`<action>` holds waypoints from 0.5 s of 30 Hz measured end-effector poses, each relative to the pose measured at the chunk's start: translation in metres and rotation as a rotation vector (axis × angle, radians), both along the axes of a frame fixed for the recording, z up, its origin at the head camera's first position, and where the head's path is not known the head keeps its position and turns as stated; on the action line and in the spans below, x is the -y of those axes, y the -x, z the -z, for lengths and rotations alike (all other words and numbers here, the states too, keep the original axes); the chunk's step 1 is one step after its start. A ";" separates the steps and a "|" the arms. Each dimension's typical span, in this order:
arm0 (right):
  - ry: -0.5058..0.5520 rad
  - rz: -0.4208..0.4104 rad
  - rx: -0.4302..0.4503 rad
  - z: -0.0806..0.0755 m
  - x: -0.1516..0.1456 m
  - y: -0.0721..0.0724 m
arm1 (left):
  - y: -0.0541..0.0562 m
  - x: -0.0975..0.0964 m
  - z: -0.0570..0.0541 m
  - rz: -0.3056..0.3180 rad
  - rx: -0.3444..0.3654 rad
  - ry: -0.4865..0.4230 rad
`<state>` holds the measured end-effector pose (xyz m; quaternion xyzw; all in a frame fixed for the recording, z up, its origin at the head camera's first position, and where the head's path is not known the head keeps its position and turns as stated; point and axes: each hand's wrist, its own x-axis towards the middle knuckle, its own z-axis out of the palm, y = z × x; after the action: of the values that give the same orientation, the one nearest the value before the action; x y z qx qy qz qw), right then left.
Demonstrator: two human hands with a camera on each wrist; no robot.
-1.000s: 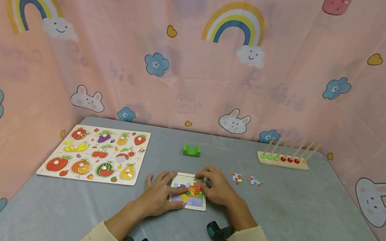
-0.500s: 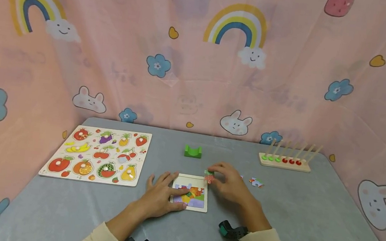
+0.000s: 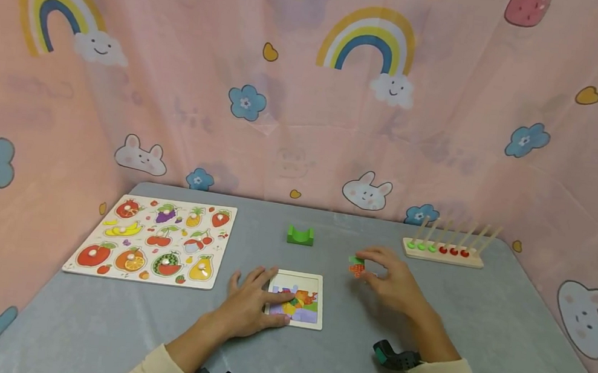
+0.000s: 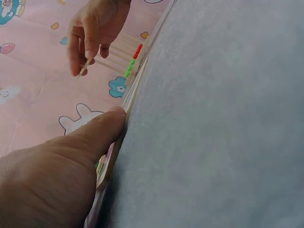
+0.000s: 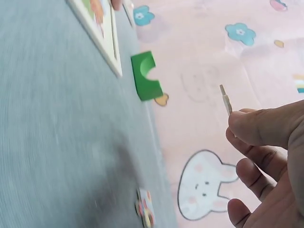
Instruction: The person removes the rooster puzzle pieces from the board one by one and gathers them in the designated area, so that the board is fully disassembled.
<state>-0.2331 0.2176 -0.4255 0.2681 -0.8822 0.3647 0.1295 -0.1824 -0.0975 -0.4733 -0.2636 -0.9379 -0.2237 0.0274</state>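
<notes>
My right hand (image 3: pixel 395 282) pinches a jigsaw piece (image 3: pixel 357 267) with a green and red print, between thumb and fingertips, raised above the table. Edge-on, the piece (image 5: pixel 226 100) looks thin and wooden in the right wrist view. My left hand (image 3: pixel 254 303) lies with spread fingers on the small framed jigsaw puzzle (image 3: pixel 307 314), index finger across the picture and thumb at the near edge. Bare pale backing shows along the far part of the frame. In the left wrist view the left thumb (image 4: pixel 102 128) presses on the frame's edge.
A large fruit peg puzzle board (image 3: pixel 148 240) lies at the left. A green notched block (image 3: pixel 300 236) stands behind the small puzzle. At the back right is a wooden rack (image 3: pixel 442 254) with pegs and green and red beads. Loose jigsaw pieces (image 5: pixel 145 209) lie beneath the right hand.
The right hand has lifted the green and red jigsaw piece out of the framed puzzle and carried it to the right. The left hand has stayed on the puzzle.
</notes>
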 end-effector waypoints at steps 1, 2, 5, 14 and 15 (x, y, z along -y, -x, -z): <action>0.000 -0.004 -0.007 -0.001 -0.003 0.000 | 0.000 0.000 0.000 0.000 0.001 0.000; 0.000 -0.006 -0.015 -0.001 -0.007 0.000 | 0.000 0.000 0.001 0.000 0.003 0.001; -0.005 -0.007 -0.050 -0.002 -0.018 0.000 | 0.000 0.000 0.001 0.001 0.009 0.000; -0.009 0.035 -0.104 -0.002 -0.053 0.001 | 0.001 0.000 0.001 0.001 0.002 -0.004; -0.009 0.042 -0.097 -0.001 -0.057 0.001 | 0.001 0.000 0.000 0.003 0.002 -0.006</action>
<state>-0.2345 0.2744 -0.4243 0.2676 -0.8820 0.3445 0.1783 -0.1831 -0.0980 -0.4737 -0.2645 -0.9369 -0.2270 0.0272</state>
